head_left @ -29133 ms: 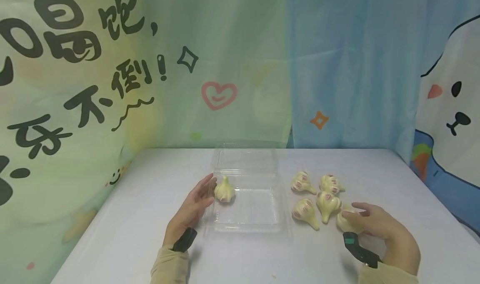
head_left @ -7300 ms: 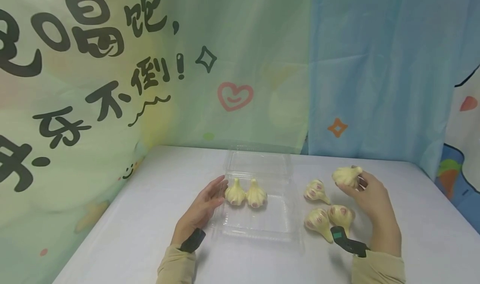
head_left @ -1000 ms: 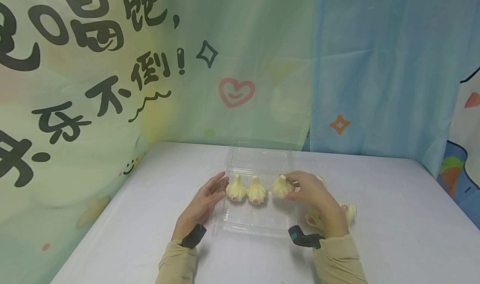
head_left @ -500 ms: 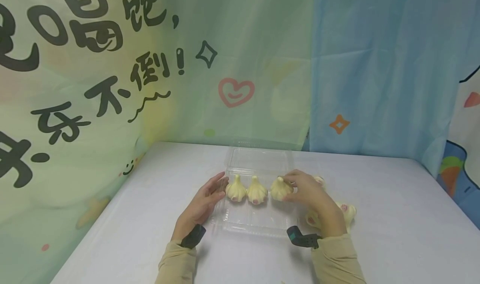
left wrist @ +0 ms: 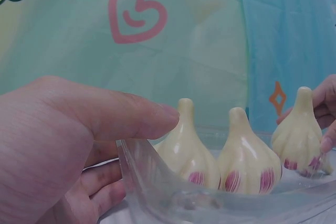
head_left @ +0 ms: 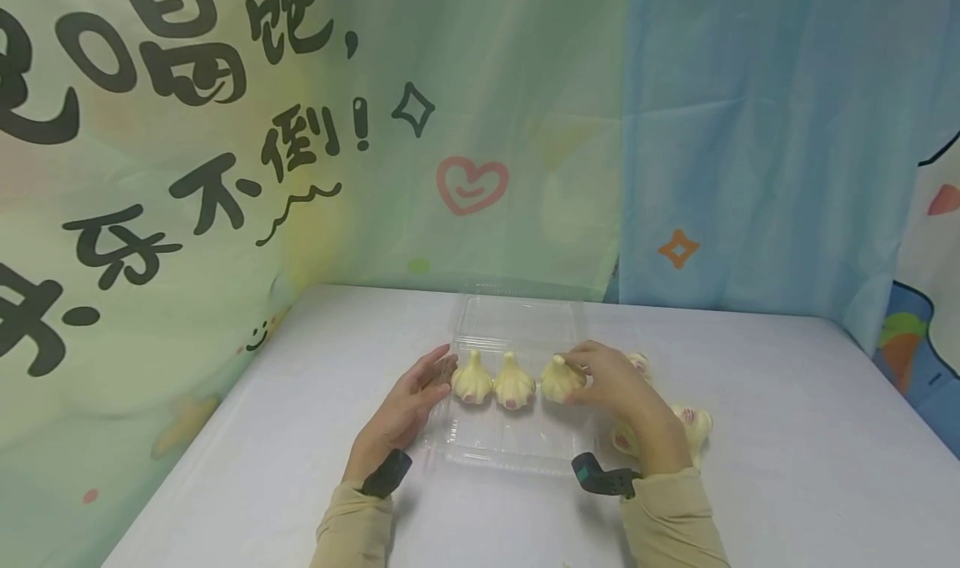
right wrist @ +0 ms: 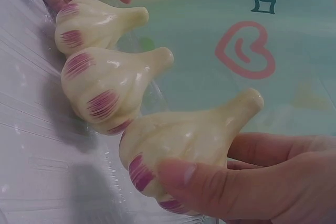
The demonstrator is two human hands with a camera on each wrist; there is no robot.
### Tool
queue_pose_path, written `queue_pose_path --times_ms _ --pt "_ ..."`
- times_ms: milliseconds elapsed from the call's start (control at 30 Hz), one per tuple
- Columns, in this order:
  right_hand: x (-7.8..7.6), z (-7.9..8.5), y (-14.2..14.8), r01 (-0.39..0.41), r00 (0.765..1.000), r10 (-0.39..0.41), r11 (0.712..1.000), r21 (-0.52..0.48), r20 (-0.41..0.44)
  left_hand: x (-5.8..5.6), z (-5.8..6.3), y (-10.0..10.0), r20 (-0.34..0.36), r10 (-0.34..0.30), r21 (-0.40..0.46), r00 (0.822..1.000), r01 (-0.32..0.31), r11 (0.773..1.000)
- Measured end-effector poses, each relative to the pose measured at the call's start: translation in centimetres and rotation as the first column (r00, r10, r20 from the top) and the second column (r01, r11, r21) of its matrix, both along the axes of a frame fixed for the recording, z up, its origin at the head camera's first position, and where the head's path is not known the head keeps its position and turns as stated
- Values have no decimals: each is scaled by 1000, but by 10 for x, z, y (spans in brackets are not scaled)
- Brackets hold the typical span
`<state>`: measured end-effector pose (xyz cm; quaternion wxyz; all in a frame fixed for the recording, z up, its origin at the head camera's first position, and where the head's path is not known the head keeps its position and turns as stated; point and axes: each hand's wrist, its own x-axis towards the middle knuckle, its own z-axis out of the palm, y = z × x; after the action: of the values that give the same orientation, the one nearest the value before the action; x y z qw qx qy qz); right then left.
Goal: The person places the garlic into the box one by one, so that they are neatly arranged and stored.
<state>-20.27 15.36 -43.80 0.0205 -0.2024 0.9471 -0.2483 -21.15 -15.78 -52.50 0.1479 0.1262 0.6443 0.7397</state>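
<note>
Behind a white table [head_left: 810, 434], a green and blue backdrop [head_left: 540, 67] carries dark Chinese lettering [head_left: 292, 147], where "饱" and "不倒!" can be read at left. The left hand [head_left: 405, 405], thumb and fingers apart, touches the left side of a clear container [head_left: 517, 443]. Inside, two garlic bulbs [head_left: 514, 384] touch; just to their right, the right hand [head_left: 630, 397] pinches a third bulb [head_left: 559, 382], stem up. More bulbs [head_left: 693, 426] lie to the right, partly hidden behind the right arm.

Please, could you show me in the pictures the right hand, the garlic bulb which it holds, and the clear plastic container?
Right hand [head_left: 622, 387]: head view, on the back of the hand.
Garlic bulb [right wrist: 178, 136]: right wrist view, on its rounded body.
Clear plastic container [head_left: 513, 434]: head view, on its bare floor.
</note>
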Motion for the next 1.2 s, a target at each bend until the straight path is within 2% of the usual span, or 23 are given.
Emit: queue_pose_path --times_ms 233,667,900,1200 --pt "0 -1 1 -7 1000 7 1000 -3 -7 0 -1 0 -1 -13 25 1000 13 1000" --pt "-3 -5 4 -59 998 59 998 -17 -17 0 1 0 -5 -3 -1 1000 3 1000" --pt "-3 -4 5 -96 995 96 995 23 5 0 1 0 -3 -6 0 1000 6 1000" --pt "-2 -5 5 -93 996 92 995 40 17 -1 -1 0 -7 -6 -7 1000 6 1000"
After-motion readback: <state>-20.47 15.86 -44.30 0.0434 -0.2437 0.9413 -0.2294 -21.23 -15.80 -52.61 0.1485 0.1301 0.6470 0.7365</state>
